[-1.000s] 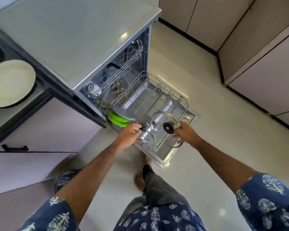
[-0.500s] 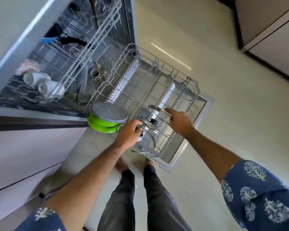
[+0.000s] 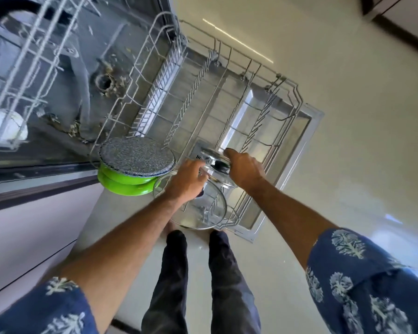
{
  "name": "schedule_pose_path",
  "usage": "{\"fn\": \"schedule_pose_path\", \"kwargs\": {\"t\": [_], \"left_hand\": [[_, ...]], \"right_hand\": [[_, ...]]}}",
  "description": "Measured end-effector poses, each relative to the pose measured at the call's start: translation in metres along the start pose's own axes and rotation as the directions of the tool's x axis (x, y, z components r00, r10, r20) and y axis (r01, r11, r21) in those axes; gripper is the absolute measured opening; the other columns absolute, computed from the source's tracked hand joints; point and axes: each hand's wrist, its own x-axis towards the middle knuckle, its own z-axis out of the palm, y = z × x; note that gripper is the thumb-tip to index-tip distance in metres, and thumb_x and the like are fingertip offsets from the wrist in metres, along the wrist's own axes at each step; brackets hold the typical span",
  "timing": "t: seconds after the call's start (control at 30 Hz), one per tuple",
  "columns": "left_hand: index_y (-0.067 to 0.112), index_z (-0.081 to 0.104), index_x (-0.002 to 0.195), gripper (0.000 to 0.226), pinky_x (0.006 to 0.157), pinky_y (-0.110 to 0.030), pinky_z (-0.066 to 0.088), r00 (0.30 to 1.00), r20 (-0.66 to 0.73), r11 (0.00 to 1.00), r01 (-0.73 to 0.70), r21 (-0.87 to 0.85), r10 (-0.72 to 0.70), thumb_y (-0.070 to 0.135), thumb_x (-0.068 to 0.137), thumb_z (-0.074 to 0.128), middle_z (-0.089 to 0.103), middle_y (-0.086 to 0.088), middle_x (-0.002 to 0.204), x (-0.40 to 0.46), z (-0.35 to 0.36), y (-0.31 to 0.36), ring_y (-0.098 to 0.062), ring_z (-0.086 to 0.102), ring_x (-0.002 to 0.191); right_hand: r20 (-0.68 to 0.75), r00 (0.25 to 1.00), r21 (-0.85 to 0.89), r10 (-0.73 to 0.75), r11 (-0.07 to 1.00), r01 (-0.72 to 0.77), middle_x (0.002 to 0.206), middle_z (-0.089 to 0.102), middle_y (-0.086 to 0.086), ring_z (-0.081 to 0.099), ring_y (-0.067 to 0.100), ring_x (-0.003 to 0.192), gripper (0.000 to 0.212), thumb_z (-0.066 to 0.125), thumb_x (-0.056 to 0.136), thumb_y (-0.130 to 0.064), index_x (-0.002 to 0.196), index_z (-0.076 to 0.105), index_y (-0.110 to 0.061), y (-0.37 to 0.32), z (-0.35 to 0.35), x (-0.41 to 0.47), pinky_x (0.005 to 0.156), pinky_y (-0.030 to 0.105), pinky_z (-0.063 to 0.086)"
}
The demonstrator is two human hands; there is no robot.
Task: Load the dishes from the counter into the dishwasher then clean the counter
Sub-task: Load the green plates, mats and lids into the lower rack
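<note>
The dishwasher's lower wire rack (image 3: 227, 75) is pulled out over the open door (image 3: 307, 150). Two green pans with speckled grey bases (image 3: 135, 160) stand on edge at the rack's near left corner. A large glass lid (image 3: 203, 208) rests in the rack's near end, and my left hand (image 3: 186, 182) lies on its top, fingers curled by its knob. My right hand (image 3: 244, 169) grips the rim of a smaller glass lid with a black knob (image 3: 217, 165), held tilted just beyond the large lid.
The dishwasher tub with its spray arm (image 3: 82, 75) lies at upper left, and the upper rack (image 3: 22, 68) holds white cups (image 3: 3, 128). Pale cabinet fronts (image 3: 34, 225) run along the left. Glossy floor (image 3: 348, 68) spreads to the right; my legs (image 3: 203, 285) stand at the door's edge.
The camera has dropped closer to the lower rack. My right hand has tilted the smaller lid down toward the rack tines, and my left hand has stayed on the large lid.
</note>
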Motion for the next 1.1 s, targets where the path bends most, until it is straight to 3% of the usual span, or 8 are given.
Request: {"fn": "schedule_pose_path", "kwargs": {"t": [0.1, 0.2, 0.4, 0.57, 0.67, 0.87, 1.0, 1.1], "left_hand": [[0.016, 0.05, 0.138, 0.04, 0.104, -0.031, 0.037, 1.0, -0.004, 1.0, 0.006, -0.012, -0.006, 0.022, 0.099, 0.057, 0.046, -0.01, 0.138, 0.004, 0.003, -0.002, -0.018, 0.047, 0.123], [0.014, 0.046, 0.141, 0.045, 0.11, -0.042, 0.039, 1.0, 0.006, 1.0, 0.013, -0.01, -0.013, 0.023, 0.099, 0.057, 0.044, -0.012, 0.143, 0.006, 0.003, -0.004, -0.023, 0.046, 0.13], [0.012, 0.04, 0.146, 0.05, 0.109, -0.037, 0.037, 1.0, 0.007, 1.0, 0.003, 0.002, -0.003, 0.022, 0.1, 0.055, 0.043, -0.012, 0.147, 0.0, -0.003, 0.004, -0.024, 0.044, 0.133], [0.011, 0.041, 0.145, 0.051, 0.11, -0.035, 0.036, 0.999, -0.037, 0.999, 0.006, 0.032, -0.005, 0.023, 0.098, 0.056, 0.045, -0.013, 0.147, -0.026, -0.023, 0.018, -0.025, 0.045, 0.134], [0.013, 0.043, 0.143, 0.051, 0.109, -0.039, 0.038, 0.994, -0.112, 0.996, 0.025, 0.085, -0.015, 0.024, 0.096, 0.057, 0.047, -0.012, 0.144, -0.063, -0.047, 0.029, -0.029, 0.047, 0.132], [0.013, 0.048, 0.139, 0.052, 0.101, -0.044, 0.045, 0.944, -0.33, 0.967, 0.062, 0.249, 0.024, 0.028, 0.091, 0.059, 0.054, -0.01, 0.135, -0.185, -0.109, 0.05, -0.03, 0.053, 0.125], [0.016, 0.039, 0.146, 0.061, 0.103, -0.045, 0.042, 0.902, -0.429, 0.94, 0.19, 0.285, -0.052, 0.032, 0.091, 0.059, 0.046, -0.01, 0.144, -0.281, -0.136, 0.049, -0.03, 0.047, 0.131], [0.014, 0.025, 0.153, 0.069, 0.112, -0.048, 0.032, 0.857, -0.487, 0.92, 0.315, 0.234, -0.169, 0.04, 0.096, 0.053, 0.029, -0.011, 0.158, -0.347, -0.143, 0.038, -0.03, 0.029, 0.145]], "right_hand": [[0.034, 0.999, -0.013, -0.006, 1.0, 0.007, 0.111, 0.068, 0.013, 0.068, 0.033, 0.092, 0.051, 0.048, 0.094, -0.004, 0.14, 0.044, -0.025, -0.001, 0.011, 0.007, 0.07, 0.035, 0.049], [0.086, 0.996, 0.089, -0.009, 0.996, 0.001, 0.111, 0.067, 0.015, 0.067, 0.034, 0.094, 0.063, 0.054, 0.086, 0.001, 0.142, 0.042, -0.024, 0.002, 0.013, 0.015, 0.077, 0.038, 0.055], [0.244, 0.969, 0.038, -0.033, 0.999, 0.024, 0.112, 0.065, 0.009, 0.063, 0.029, 0.097, 0.072, 0.067, 0.083, -0.018, 0.145, 0.031, -0.027, 0.008, -0.006, 0.016, 0.08, 0.039, 0.052], [0.125, 0.985, -0.072, -0.117, 0.989, 0.126, 0.123, 0.057, 0.009, 0.059, 0.032, 0.108, 0.062, 0.059, 0.092, -0.045, 0.143, 0.034, -0.02, -0.008, -0.05, -0.009, 0.081, 0.039, 0.046], [0.09, 0.97, -0.098, -0.228, 0.967, 0.236, 0.131, 0.055, 0.01, 0.057, 0.031, 0.113, 0.058, 0.058, 0.093, -0.033, 0.144, 0.034, -0.02, -0.034, -0.081, -0.038, 0.086, 0.041, 0.048], [0.127, 0.853, -0.167, -0.506, 0.837, 0.521, 0.146, 0.044, 0.007, 0.047, 0.031, 0.128, 0.062, 0.056, 0.089, -0.031, 0.146, 0.035, -0.019, -0.116, -0.155, -0.128, 0.1, 0.046, 0.045], [0.166, 0.719, -0.269, -0.675, 0.671, 0.691, 0.15, 0.039, 0.008, 0.042, 0.031, 0.134, 0.071, 0.059, 0.088, -0.043, 0.15, 0.03, -0.022, -0.182, -0.179, -0.191, 0.106, 0.047, 0.04], [0.194, 0.611, -0.33, -0.767, 0.536, 0.777, 0.155, 0.033, 0.011, 0.038, 0.033, 0.138, 0.076, 0.057, 0.09, -0.048, 0.154, 0.027, -0.019, -0.227, -0.181, -0.231, 0.109, 0.045, 0.037]]}}
